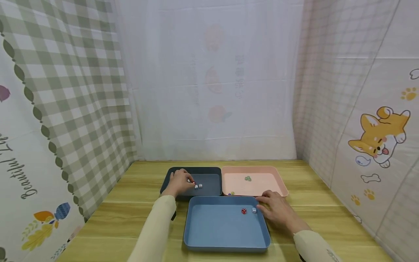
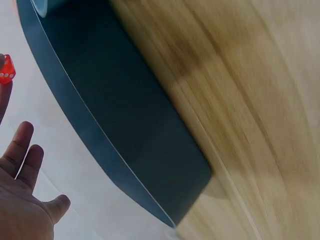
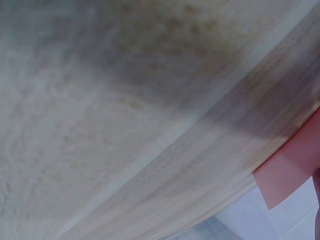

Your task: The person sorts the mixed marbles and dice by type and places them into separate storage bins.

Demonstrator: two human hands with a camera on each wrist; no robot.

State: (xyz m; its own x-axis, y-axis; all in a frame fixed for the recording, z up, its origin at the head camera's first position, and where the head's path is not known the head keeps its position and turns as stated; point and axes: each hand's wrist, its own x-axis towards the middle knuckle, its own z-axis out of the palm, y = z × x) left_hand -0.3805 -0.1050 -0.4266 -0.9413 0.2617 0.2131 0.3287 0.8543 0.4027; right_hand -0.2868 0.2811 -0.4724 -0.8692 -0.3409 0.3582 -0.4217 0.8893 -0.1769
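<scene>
My left hand (image 1: pixel 179 182) is over the dark tray (image 1: pixel 212 171) at the back left. It pinches a red die (image 2: pixel 7 71) with white dots, seen at the left wrist view's edge; the other fingers are spread. White dice (image 1: pixel 198 186) lie on the dark tray's floor beside the fingertips. My right hand (image 1: pixel 278 211) rests at the upper right corner of the blue tray (image 1: pixel 226 229), its fingers loosely bent. Close to its fingertips, a white die (image 1: pixel 254 210) and another red die (image 1: pixel 243 211) sit inside that tray.
Behind the right hand stands a pink tray (image 1: pixel 255 173) touching the dark one. Green dice (image 1: pixel 248 178) lie in its middle and a yellowish die (image 1: pixel 232 193) by its front wall. All trays are on a wood-grain table (image 1: pixel 108 233), with hanging cloths on three sides.
</scene>
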